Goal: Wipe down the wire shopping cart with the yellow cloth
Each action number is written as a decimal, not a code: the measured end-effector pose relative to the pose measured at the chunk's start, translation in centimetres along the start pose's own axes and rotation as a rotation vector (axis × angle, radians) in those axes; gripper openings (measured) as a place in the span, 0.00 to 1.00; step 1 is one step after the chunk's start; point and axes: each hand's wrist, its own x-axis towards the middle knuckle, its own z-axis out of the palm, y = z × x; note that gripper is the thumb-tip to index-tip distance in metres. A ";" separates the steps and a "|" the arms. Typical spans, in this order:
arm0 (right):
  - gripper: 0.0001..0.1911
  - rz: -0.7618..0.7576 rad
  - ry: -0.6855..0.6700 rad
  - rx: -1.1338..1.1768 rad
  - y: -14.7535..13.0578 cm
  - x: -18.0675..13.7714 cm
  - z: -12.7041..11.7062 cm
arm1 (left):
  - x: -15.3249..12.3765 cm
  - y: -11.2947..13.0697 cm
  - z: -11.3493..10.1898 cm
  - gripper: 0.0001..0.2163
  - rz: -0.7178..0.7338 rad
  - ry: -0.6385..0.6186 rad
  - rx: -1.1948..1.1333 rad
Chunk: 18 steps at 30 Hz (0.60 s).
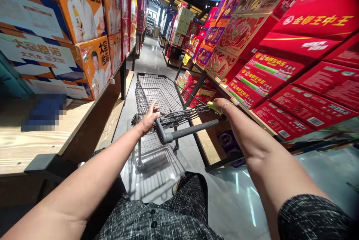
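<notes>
A black wire shopping cart (157,90) stands in the aisle ahead of me, its basket bare. My left hand (149,117) rests on the left end of the cart's grey handle bar (186,130), fingers curled over the basket's rear rim. My right hand (220,104) is at the bar's right end, next to the red boxes, closed on a small yellow thing that I cannot make out. A thin bracelet circles that wrist.
Orange cartons (94,64) are stacked on a wooden shelf (25,146) at my left. Red gift boxes (280,82) fill slanted racks at my right. The glossy grey floor (153,56) runs on between more displays.
</notes>
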 end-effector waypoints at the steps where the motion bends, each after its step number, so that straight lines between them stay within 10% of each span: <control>1: 0.16 0.053 -0.038 -0.015 0.3 -0.2 0.7 | 0.1 0.0 0.0 0.40 0.002 0.009 -0.010; 6: 0.17 0.095 -0.080 -0.065 -2.3 -2.1 2.6 | 0.7 0.3 0.6 0.41 -0.009 0.056 -0.044; 18: 0.13 -0.561 0.011 0.202 -15.1 -10.1 -1.5 | 0.5 0.9 0.6 0.41 -0.006 0.031 -0.070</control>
